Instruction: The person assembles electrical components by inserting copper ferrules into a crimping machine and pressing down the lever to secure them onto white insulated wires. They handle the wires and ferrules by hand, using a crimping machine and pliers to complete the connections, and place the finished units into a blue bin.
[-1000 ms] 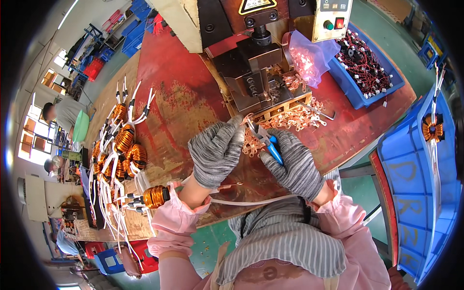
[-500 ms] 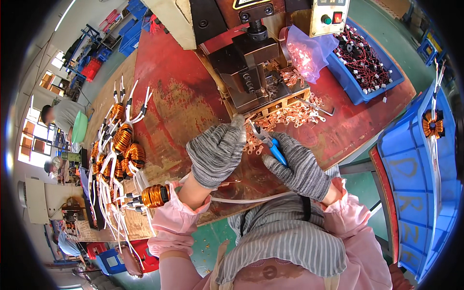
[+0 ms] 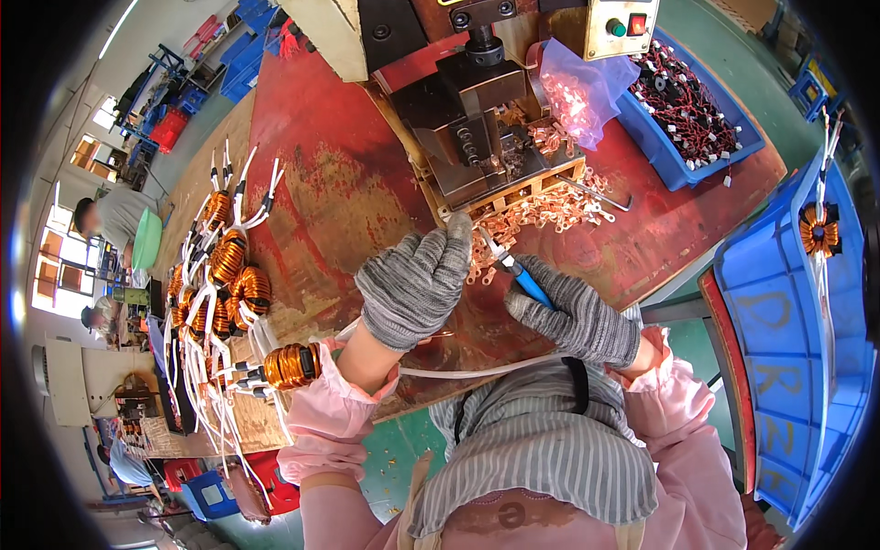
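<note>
My left hand (image 3: 414, 289), in a grey knitted glove, is closed in a pinch above the table; what sits between its fingertips is hidden. My right hand (image 3: 577, 316), gloved alike, grips blue-handled pliers (image 3: 533, 286) whose metal jaws point up and left, close to the left fingertips. Just past the jaws lies a heap of copper terminal lugs (image 3: 545, 209). A copper-wound coil (image 3: 291, 366) with white leads rests beside my left forearm. One white cable (image 3: 467, 371) runs along the table edge below both hands.
Ahead stands a black press (image 3: 467, 119) with a control box (image 3: 619, 29). Coils with white leads (image 3: 229, 257) lie at left. A bag of lugs (image 3: 568, 96) and a blue bin of wired parts (image 3: 683, 119) are at right, near a large blue crate (image 3: 788, 348).
My right hand and the pliers have shifted slightly right, and the pliers' jaws look closer together. My left hand stays pinched in nearly the same place.
</note>
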The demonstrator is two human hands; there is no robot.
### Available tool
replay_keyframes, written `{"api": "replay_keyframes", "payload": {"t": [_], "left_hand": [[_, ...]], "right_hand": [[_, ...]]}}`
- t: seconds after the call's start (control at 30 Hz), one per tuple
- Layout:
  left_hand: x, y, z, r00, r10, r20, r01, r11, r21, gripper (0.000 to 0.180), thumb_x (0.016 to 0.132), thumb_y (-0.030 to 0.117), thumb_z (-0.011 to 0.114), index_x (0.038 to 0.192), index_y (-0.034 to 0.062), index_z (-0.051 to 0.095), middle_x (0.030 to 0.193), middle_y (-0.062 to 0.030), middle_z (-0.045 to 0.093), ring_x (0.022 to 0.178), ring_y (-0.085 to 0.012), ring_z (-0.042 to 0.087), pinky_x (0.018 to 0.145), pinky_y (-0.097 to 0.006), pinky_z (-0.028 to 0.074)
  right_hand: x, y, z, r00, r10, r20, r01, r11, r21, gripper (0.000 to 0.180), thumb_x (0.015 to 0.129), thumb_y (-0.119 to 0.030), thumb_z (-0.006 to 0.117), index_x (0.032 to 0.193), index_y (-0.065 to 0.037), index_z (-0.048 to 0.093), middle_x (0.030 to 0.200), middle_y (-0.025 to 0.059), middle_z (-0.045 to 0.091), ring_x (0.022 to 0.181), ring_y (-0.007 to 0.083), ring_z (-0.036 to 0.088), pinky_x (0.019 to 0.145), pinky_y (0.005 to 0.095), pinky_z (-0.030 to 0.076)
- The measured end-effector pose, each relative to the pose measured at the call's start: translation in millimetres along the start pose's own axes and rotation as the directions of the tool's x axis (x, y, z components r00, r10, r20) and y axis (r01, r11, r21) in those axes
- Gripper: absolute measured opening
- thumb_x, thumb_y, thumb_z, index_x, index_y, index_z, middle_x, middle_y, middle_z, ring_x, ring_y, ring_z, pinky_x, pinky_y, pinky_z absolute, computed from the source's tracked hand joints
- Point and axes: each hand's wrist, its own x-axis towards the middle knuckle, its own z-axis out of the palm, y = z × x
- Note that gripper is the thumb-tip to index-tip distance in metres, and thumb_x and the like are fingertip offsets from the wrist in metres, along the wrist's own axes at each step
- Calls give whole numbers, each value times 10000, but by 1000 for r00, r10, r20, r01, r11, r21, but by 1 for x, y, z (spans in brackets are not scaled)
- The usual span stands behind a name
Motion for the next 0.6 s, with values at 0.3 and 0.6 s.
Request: {"api": "replay_keyframes", "payload": {"t": [0.3,0.6], "left_hand": [[0,2,-2,998,34,49,-34,999,-8,475,761,149,535,1216,14,514,856,-67,606,615,-175,568,443,-311,455],[-1,12,1,998,58,39,-54,994,-99,395,760,138,589,1144,51,559,791,-63,610,594,-191,565,465,-326,443]], "right_hand": [[-1,-4,-2,1000,-13,-15,12,997,-74,467,882,-350,573,1174,8,502,998,193,576,930,316,577,824,363,452],[3,-6,-1,999,11,-48,-14,998,-56,470,910,-349,525,1159,50,506,1034,192,596,974,311,596,829,370,455]]}}
